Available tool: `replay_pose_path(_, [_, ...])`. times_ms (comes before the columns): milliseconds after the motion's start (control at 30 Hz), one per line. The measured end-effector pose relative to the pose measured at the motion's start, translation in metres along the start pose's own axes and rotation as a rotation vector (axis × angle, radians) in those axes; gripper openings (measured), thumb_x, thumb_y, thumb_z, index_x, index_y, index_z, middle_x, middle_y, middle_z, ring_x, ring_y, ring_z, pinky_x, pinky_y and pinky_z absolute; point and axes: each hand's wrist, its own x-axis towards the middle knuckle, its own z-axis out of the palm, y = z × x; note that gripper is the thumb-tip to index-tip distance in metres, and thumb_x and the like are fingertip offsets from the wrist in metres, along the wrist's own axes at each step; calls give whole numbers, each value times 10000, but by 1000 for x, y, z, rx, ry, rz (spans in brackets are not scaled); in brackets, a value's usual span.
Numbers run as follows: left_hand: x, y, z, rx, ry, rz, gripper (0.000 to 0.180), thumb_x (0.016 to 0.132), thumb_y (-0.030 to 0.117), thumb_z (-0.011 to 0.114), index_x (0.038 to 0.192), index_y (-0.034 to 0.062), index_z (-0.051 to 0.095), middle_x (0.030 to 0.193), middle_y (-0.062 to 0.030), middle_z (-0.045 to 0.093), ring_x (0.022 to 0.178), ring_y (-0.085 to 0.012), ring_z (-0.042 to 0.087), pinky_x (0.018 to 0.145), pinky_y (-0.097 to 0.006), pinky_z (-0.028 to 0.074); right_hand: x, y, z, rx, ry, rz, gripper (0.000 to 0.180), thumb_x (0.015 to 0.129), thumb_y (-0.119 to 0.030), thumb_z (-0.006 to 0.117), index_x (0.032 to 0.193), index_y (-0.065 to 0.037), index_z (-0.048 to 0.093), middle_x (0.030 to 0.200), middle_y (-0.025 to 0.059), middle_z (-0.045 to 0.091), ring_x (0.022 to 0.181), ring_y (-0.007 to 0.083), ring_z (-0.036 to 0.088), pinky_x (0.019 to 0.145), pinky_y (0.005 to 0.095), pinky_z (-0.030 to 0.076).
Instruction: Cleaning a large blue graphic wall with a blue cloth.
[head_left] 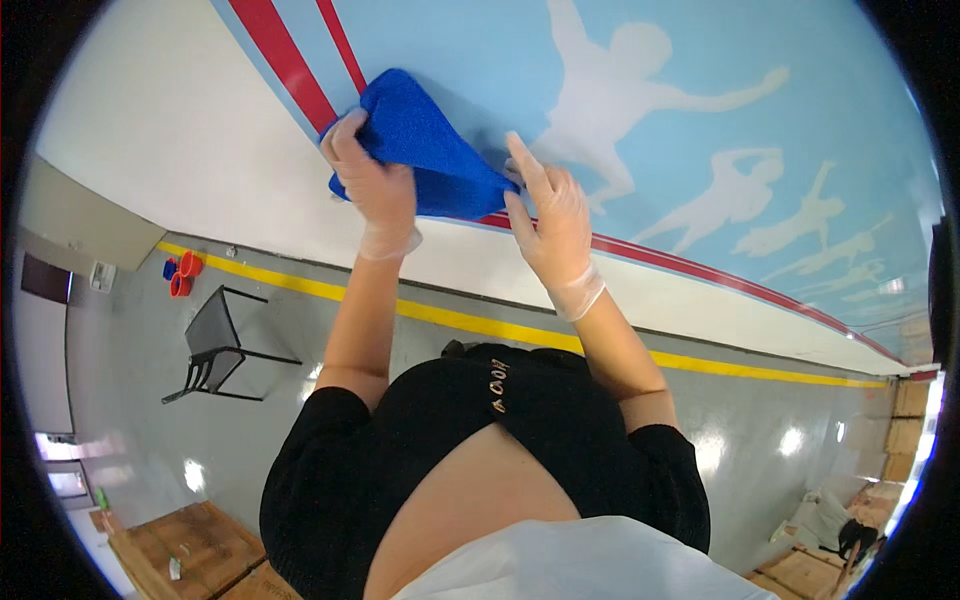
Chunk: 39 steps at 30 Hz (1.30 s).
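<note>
A blue cloth point(415, 125), folded over on itself, is held up against the painted wall point(480, 40). My left hand point(375, 185), in a thin clear glove, has its fingers curled over the cloth's left side. At the cloth's right corner is my right hand point(558, 225), gloved the same way. Its thumb and a partly hidden finger close on that corner, while the index finger points up along the wall. Part of the cloth's lower side lies in shadow between the two hands.
White figures point(620, 80) and red stripes point(285, 60) decorate the light blue wall. A yellow line point(470, 322) runs along the grey floor near its foot. To the left stand a dark chair point(215, 330) and orange and blue buckets point(182, 275). Wooden crates point(185, 545) sit lower left.
</note>
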Motion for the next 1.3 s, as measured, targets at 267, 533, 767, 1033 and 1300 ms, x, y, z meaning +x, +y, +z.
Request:
replay_pose_path(267, [13, -22, 75, 395, 200, 394, 862, 838, 380, 616, 1504, -19, 242, 1509, -347, 264, 1115, -471, 557, 791, -471, 439, -90, 43, -28, 3, -95, 316, 656, 840, -6, 587, 1459, -146, 421, 1037, 103, 663, 884, 298, 595, 825, 398, 469])
replay_pose_path(533, [39, 34, 85, 217, 402, 446, 769, 858, 356, 633, 1479, 7, 344, 1490, -300, 350, 1238, -461, 506, 993, -490, 409, -158, 59, -58, 76, 67, 745, 584, 869, 85, 510, 1413, -127, 506, 1019, 47, 679, 739, 87, 552, 708, 240, 482])
replay_pose_path(767, [-4, 117, 153, -139, -245, 754, 314, 859, 160, 592, 1160, 94, 650, 1054, -113, 672, 880, -223, 680, 758, -323, 534, -121, 58, -54, 113, 192, 539, 537, 887, 90, 513, 1393, -90, 522, 1026, 85, 686, 782, 133, 596, 770, 264, 495])
replay_pose_path(1033, [-24, 150, 169, -946, -994, 426, 286, 782, 209, 720, 994, 46, 619, 873, -153, 662, 781, -314, 638, 722, -375, 506, -155, 49, -62, 181, 309, 643, 397, 911, 92, 494, 1264, -41, 618, 1006, 80, 692, 834, 120, 611, 768, 264, 510])
replay_pose_path(1300, [146, 163, 45, -449, -390, 718, 237, 793, 119, 658, 1009, 87, 567, 1008, -129, 588, 912, -289, 576, 822, -390, 428, -170, 48, -69, 229, 377, 782, 345, 918, 66, 491, 1193, -43, 667, 991, 71, 696, 822, 101, 605, 751, 249, 505])
